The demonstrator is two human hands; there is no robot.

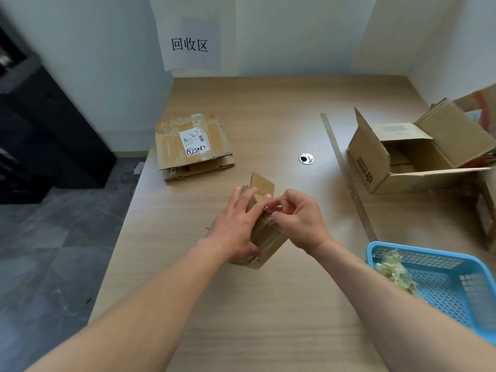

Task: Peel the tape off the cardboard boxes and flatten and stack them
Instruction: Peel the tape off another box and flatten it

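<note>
A small brown cardboard box (267, 237) stands on the wooden table (268, 304) in the middle of the view, one flap raised at its far end. My left hand (237, 228) lies flat against its left side with straight fingers, thumb under the near end. My right hand (298, 218) pinches a strip of clear tape (271, 213) at the box's top edge between thumb and fingertips. A stack of flattened boxes (193, 146) with a white label lies at the far left of the table.
An open cardboard box (413, 157) stands at the right, more cardboard behind it. A long metal ruler (346, 173) lies beside it. A blue plastic basket (440, 285) holding crumpled tape sits at the near right. A round cable hole (306, 158) is mid-table. Walls close the back.
</note>
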